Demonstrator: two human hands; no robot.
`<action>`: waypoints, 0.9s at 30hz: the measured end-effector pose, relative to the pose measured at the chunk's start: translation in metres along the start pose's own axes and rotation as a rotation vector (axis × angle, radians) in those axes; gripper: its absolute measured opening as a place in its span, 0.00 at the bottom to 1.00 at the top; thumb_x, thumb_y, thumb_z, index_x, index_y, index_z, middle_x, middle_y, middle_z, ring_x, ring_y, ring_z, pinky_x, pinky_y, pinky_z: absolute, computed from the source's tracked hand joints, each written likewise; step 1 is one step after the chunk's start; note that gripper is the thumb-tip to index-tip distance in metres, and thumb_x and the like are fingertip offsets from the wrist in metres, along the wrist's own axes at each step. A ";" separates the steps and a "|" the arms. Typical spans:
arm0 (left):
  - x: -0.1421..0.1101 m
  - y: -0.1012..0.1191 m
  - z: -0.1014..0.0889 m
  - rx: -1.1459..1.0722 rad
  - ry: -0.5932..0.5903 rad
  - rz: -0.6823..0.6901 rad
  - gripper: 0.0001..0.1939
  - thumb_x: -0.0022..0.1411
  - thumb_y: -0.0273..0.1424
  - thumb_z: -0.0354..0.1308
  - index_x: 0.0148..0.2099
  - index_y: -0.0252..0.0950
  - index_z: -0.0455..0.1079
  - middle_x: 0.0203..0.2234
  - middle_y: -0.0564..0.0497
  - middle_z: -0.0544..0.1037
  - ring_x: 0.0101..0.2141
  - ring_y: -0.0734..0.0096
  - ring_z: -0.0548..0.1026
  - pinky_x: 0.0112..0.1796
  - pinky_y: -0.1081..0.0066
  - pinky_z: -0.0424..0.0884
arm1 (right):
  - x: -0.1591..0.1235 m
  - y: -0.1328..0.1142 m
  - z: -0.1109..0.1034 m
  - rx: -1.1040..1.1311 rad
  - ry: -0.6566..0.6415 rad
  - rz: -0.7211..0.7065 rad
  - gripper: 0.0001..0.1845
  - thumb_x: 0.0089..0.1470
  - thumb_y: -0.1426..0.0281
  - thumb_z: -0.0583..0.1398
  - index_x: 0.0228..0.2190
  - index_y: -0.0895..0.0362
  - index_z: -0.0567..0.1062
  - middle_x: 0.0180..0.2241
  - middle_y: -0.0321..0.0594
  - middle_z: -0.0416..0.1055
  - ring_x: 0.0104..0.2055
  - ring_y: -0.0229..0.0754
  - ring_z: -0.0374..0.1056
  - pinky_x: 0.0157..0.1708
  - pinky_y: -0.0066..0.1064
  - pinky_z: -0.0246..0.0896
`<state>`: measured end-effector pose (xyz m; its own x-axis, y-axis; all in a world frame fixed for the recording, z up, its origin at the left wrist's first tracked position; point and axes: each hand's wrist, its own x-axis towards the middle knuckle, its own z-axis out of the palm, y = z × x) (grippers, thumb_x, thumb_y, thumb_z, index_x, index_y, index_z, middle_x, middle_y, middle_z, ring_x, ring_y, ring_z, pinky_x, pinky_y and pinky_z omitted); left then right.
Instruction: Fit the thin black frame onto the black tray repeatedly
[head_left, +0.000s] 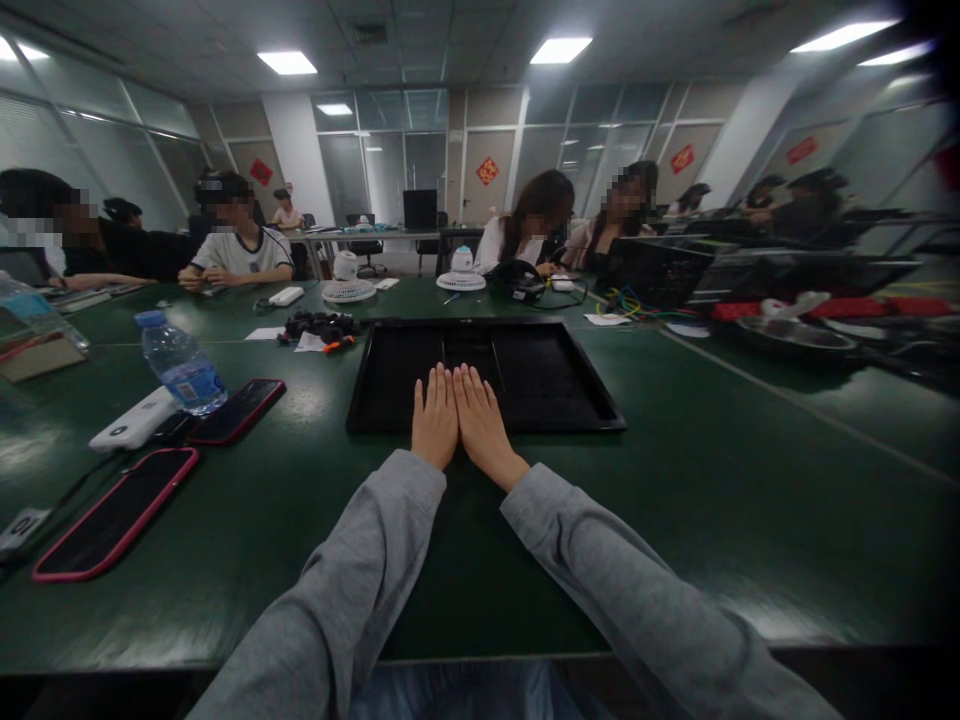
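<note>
Side by side, palms down, my left hand [436, 418] and my right hand [481, 418] reach over the near edge of a shallow black tray [600, 405]. Fingers on both are stretched out flat, and the index fingers meet or nearly meet in the middle. Neither hand holds anything. Thin dividers split the tray's dark inside into sections; the hands hide part of its front rim and middle. Whether the palms press on the tray or hover just above it, I cannot tell.
Left on the green table [712, 540] are a water bottle [184, 365], a white power bank [135, 418], a red-edged phone [238, 410] and a pink-cased phone [116, 520]. Beyond the tray stand small white fans [349, 290]. Computer equipment [660, 275] and several people occupy the far side.
</note>
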<state>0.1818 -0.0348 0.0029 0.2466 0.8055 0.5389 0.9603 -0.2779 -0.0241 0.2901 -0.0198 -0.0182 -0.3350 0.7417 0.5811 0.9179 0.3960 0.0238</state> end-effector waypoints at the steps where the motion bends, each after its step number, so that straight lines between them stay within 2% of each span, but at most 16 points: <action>1: 0.000 0.000 0.000 -0.001 0.000 -0.003 0.31 0.69 0.25 0.39 0.72 0.25 0.48 0.70 0.36 0.49 0.70 0.55 0.44 0.67 0.48 0.43 | 0.000 0.000 -0.001 -0.001 0.001 0.002 0.38 0.63 0.78 0.41 0.70 0.62 0.30 0.71 0.50 0.37 0.73 0.48 0.28 0.69 0.50 0.37; 6: -0.001 0.000 0.000 -0.014 0.022 -0.006 0.30 0.69 0.25 0.39 0.72 0.25 0.48 0.70 0.35 0.50 0.70 0.54 0.45 0.66 0.46 0.44 | 0.000 -0.002 -0.004 0.016 0.007 0.007 0.38 0.63 0.77 0.41 0.70 0.59 0.32 0.72 0.49 0.37 0.73 0.48 0.30 0.68 0.51 0.39; 10: 0.001 -0.005 0.005 -0.096 0.089 0.032 0.30 0.69 0.25 0.39 0.71 0.26 0.51 0.68 0.36 0.56 0.68 0.56 0.52 0.66 0.49 0.47 | 0.000 -0.002 -0.004 0.075 0.035 0.035 0.38 0.63 0.77 0.42 0.71 0.58 0.34 0.71 0.50 0.40 0.73 0.49 0.34 0.66 0.52 0.43; 15: 0.007 -0.020 0.011 -0.363 0.247 0.040 0.26 0.70 0.25 0.39 0.66 0.30 0.62 0.59 0.39 0.71 0.59 0.61 0.69 0.61 0.56 0.61 | 0.001 -0.003 -0.006 0.252 0.060 0.004 0.41 0.61 0.77 0.46 0.71 0.53 0.36 0.69 0.49 0.48 0.71 0.50 0.42 0.63 0.51 0.51; 20: 0.006 -0.026 0.005 -0.618 0.434 0.067 0.23 0.71 0.31 0.39 0.60 0.32 0.68 0.53 0.40 0.76 0.54 0.63 0.73 0.55 0.59 0.68 | 0.005 -0.009 -0.020 0.359 0.111 -0.080 0.39 0.62 0.75 0.47 0.71 0.51 0.40 0.68 0.45 0.52 0.69 0.47 0.47 0.63 0.47 0.53; 23: 0.005 -0.027 0.002 -0.721 0.469 -0.002 0.21 0.72 0.37 0.42 0.55 0.34 0.72 0.48 0.42 0.79 0.50 0.62 0.75 0.53 0.59 0.69 | 0.005 -0.012 -0.024 0.370 0.112 -0.107 0.38 0.62 0.76 0.48 0.70 0.53 0.45 0.66 0.48 0.55 0.68 0.47 0.48 0.63 0.47 0.53; 27: 0.008 -0.032 0.005 -0.869 0.437 -0.154 0.22 0.73 0.42 0.43 0.50 0.37 0.76 0.45 0.44 0.81 0.47 0.64 0.77 0.51 0.61 0.71 | 0.003 -0.012 -0.018 0.330 0.079 -0.180 0.39 0.58 0.81 0.51 0.68 0.53 0.54 0.67 0.52 0.53 0.69 0.51 0.47 0.63 0.50 0.53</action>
<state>0.1540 -0.0168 0.0034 -0.1115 0.6493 0.7523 0.5048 -0.6151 0.6056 0.2820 -0.0319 -0.0021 -0.4553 0.6055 0.6527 0.7241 0.6784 -0.1242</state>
